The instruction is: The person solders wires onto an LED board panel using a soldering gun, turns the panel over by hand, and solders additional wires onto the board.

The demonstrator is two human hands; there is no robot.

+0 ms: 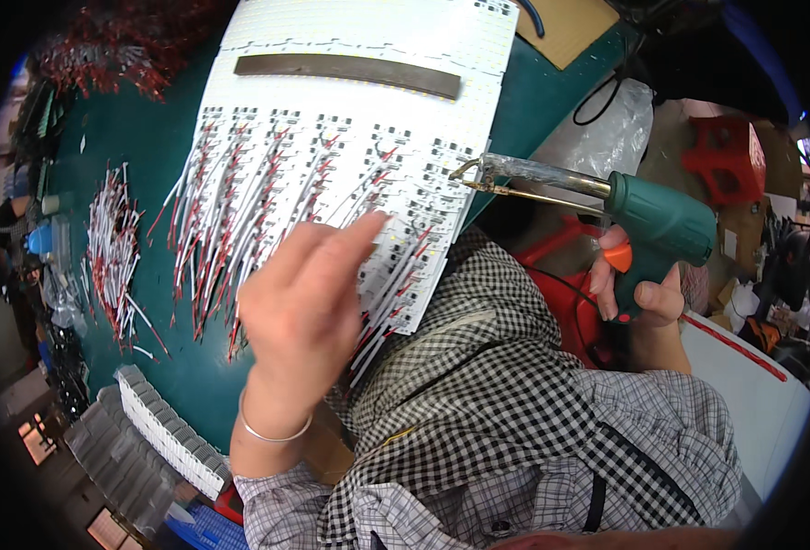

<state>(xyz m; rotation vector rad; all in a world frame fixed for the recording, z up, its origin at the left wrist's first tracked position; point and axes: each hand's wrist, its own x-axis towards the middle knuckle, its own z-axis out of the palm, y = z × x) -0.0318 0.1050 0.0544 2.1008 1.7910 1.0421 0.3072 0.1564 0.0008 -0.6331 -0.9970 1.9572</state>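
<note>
Gripping: right hand (pixel 641 291), fingers closed round 1 green soldering gun (pixel 666 220), tip over the right edge of 1 white circuit board (pixel 355 102). Left hand (pixel 300 307) above that board's red-and-white wires (pixel 226 203), fingers curled, grip cannot be told; board on green table (pixel 158 128).

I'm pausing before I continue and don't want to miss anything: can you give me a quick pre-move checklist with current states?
1. Right hand gripping the green soldering gun by its handle: ok.
2. Orange trigger released: cannot tell; fingers are beside it, but its travel isn't readable.
3. Soldering tip clear of the white circuit boards: cannot tell; it overlaps their right edge in view, contact unclear.
4. Left hand holding a wire: cannot tell; its fingertips are over the boards.
5. Dark bar lying across the boards: ok.
6. Loose wire pile on the table, left of the boards: ok.
</note>
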